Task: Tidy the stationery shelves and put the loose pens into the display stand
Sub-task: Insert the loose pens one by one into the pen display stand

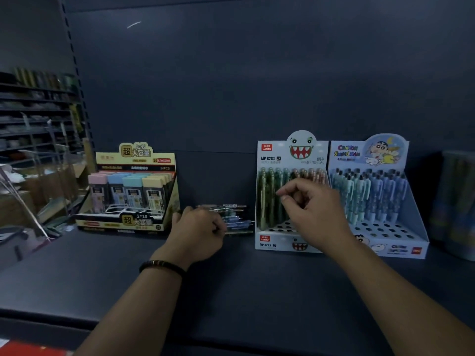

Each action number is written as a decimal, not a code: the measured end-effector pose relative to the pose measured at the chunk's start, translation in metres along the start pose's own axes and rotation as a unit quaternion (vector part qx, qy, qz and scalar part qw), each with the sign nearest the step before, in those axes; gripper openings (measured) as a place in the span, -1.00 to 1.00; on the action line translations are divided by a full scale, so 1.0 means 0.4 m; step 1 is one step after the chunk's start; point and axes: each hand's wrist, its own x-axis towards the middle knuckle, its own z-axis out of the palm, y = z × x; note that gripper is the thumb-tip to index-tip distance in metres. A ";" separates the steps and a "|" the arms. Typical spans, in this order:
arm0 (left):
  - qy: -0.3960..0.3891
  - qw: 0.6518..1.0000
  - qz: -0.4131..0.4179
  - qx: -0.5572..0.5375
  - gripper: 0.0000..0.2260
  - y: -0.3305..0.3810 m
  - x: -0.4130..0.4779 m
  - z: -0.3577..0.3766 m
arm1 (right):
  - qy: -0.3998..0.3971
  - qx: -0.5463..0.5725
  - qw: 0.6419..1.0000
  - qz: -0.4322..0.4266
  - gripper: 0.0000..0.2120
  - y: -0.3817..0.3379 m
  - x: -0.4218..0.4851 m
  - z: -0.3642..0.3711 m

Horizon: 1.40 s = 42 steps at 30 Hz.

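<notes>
Left grip: my left hand curls round the loose pens, low on the shelf.
Right grip: my right hand is curled before the display stand; through the blur I cannot tell whether it pinches anything.
Pens: between the lead box and the stand.

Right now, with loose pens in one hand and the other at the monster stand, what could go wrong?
The left hand grips a bunch of loose pens that jut out sideways; some may slip onto the shelf. The right hand is close to the upright pens in the monster stand; a nudge could knock them askew or shift the stand.
</notes>
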 end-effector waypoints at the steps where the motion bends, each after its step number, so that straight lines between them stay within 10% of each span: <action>1: -0.004 1.000 0.002 0.004 -0.86 0.002 0.000 0.002 | -0.002 0.001 1.000 0.000 -0.80 0.000 -0.001 0.000; 12: 0.073 0.991 0.011 -0.113 -0.88 0.025 0.012 -0.020 | -0.001 0.004 1.000 0.000 -0.79 -0.006 -0.002 0.001; 16: 0.021 0.920 0.071 -0.386 -0.85 0.079 -0.004 -0.051 | 0.019 0.033 0.999 -0.017 -0.84 -0.021 -0.005 0.009; 23: -0.089 0.876 0.156 -0.448 -0.83 0.142 -0.031 -0.045 | 0.004 0.190 0.982 0.005 -0.77 -0.049 -0.002 0.011; 32: 0.070 0.952 0.206 -0.215 -0.90 0.114 -0.030 -0.029 | 0.123 0.206 0.971 0.013 -0.79 -0.056 0.016 -0.015; 42: 0.049 0.956 0.255 -0.137 -0.93 0.105 -0.029 -0.022 | 0.177 0.100 0.979 -0.011 -0.83 -0.031 0.015 -0.015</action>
